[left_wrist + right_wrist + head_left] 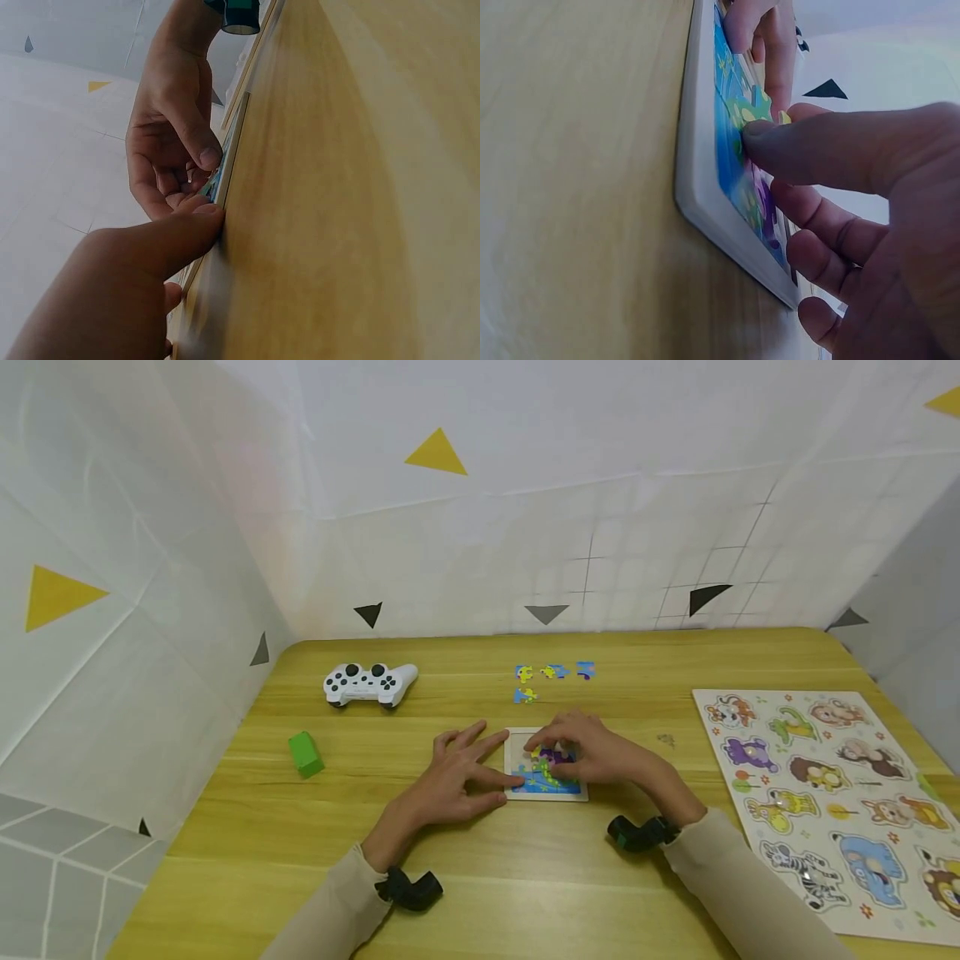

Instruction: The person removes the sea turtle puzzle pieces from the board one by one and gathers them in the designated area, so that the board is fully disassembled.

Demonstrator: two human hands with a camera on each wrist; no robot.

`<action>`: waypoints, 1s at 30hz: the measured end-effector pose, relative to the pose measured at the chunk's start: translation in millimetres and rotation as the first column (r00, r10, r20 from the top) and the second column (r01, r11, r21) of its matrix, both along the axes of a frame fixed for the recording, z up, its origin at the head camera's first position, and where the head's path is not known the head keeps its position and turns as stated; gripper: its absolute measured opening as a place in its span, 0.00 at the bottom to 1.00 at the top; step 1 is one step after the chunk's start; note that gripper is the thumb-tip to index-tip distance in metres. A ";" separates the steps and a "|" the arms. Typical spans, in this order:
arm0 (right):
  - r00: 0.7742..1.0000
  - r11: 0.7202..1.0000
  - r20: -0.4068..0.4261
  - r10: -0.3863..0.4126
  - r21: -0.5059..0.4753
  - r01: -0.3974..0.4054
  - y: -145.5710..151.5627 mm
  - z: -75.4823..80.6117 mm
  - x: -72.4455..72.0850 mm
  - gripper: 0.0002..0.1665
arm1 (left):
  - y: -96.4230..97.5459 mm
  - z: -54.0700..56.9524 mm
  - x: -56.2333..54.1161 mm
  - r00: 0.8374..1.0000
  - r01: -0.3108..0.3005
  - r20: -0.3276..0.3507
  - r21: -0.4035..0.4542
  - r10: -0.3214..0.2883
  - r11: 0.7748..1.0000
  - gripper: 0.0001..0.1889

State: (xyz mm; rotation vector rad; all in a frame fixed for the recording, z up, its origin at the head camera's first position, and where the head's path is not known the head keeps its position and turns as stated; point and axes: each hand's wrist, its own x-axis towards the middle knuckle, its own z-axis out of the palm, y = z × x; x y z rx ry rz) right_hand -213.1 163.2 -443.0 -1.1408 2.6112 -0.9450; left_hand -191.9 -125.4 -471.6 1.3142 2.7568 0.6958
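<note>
A small jigsaw puzzle in a pale wooden frame (547, 799) lies on the table between both hands. Its blue, green and purple pieces (727, 150) fill part of the frame; bare backing shows at the upper left. My left hand (453, 781) spreads its fingers over the frame's left side, the thumb (191, 229) against its near edge. My right hand (592, 750) is curled over the right half, thumb (795, 154) and forefinger around a puzzle piece with a yellow bit (784, 118) showing. The fingers hide most of that piece.
Several loose puzzle pieces (525, 673) lie beyond the frame. A white game controller (367, 685) sits at the back left, with a green block (305, 754) nearer. On the right is a large animal peg board (847, 789). White cloth walls (525, 552) surround the table.
</note>
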 end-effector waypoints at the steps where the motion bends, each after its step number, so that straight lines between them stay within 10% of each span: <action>1: 1.000 1.000 0.005 -0.002 0.003 0.002 -0.1 0.3 0.1 0.21 | 0.0 0.1 0.0 1.000 0.000 0.001 0.001 0.000 1.000 0.17; 30: 0.997 0.996 -0.068 -0.037 0.076 0.042 1.0 4.9 1.0 0.20 | 0.1 0.2 0.4 1.000 -0.003 0.002 0.007 0.003 1.000 0.17</action>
